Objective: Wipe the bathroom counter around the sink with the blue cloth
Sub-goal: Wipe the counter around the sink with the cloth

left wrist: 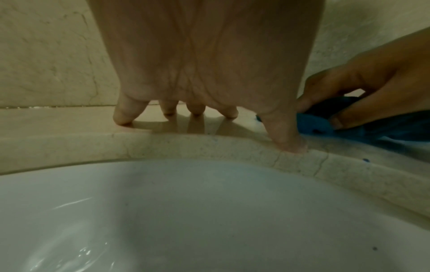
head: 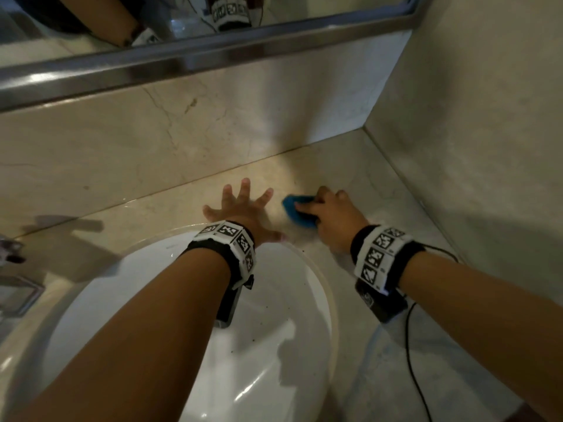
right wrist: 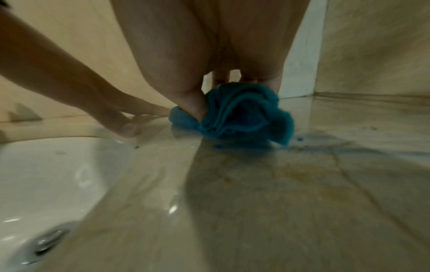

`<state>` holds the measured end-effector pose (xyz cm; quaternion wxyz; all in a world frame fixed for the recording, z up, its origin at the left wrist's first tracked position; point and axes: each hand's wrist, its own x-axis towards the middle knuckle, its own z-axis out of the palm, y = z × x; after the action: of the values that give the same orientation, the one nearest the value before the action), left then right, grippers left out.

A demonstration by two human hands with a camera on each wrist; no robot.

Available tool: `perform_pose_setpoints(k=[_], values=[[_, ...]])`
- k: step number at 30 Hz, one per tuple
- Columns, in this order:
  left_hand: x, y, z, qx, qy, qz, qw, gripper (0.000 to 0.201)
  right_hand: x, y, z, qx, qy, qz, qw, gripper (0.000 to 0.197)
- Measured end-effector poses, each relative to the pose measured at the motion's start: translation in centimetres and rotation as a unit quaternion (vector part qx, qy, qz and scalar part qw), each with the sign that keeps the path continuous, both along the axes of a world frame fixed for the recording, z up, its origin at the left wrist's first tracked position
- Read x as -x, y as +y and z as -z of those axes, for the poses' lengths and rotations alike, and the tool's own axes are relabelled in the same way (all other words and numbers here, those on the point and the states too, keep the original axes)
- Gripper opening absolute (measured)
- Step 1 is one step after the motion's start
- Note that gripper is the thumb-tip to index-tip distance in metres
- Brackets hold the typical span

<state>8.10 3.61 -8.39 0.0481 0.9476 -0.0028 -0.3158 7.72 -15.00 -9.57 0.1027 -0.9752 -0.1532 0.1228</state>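
I see my right hand (head: 330, 219) grasping the blue cloth (head: 297, 208) on the tabletop (head: 380, 205), left hand (head: 242, 210) spread flat; only the right wrist view shows the sink (right wrist: 35, 184) drain (right wrist: 50, 239).

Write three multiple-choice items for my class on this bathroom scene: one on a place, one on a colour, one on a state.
1. Where does the cloth lie?
A. in the sink
B. on the counter right of the sink
C. on the mirror ledge

2. What colour is the cloth?
A. blue
B. white
C. red

3. How is the left hand?
A. gripping the cloth
B. clenched
C. spread on the counter

Answers:
1 B, the right hand grips it on the counter beside the sink.
2 A, all views show it blue.
3 C, its fingers press the counter.
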Motion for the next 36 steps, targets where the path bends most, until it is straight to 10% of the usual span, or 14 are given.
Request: perform_pose_setpoints(k=[5, 10, 19, 27, 36], values=[[-0.2, 0.2, 0.3, 0.008, 0.0, 0.001, 1.0, 0.11, -3.3, -3.3, 1.8, -0.055, 0.006, 0.088, 0.995, 0.044], [-0.2, 0.2, 0.3, 0.008, 0.004, 0.005, 1.0, 0.108, -6.8, -6.4, 0.0, 0.09, 0.053, 0.233, 0.967, 0.051], [-0.2, 0.2, 0.1, 0.006, -0.005, 0.009, 1.0, 0.108, 1.9, 1.1, 0.0, -0.045, 0.022, -0.013, 0.999, 0.049], [-0.3, 0.7, -0.3, 0.008, -0.005, 0.026, 1.0, 0.103, -3.6, -4.9, 0.9, -0.024, 0.014, 0.168, 0.985, 0.045], [-0.6, 0.7, -0.1, -0.014, -0.008, 0.047, 0.999, 0.102, 3.8, -1.7, 0.2, -0.024, 0.024, -0.053, 0.998, 0.042]])
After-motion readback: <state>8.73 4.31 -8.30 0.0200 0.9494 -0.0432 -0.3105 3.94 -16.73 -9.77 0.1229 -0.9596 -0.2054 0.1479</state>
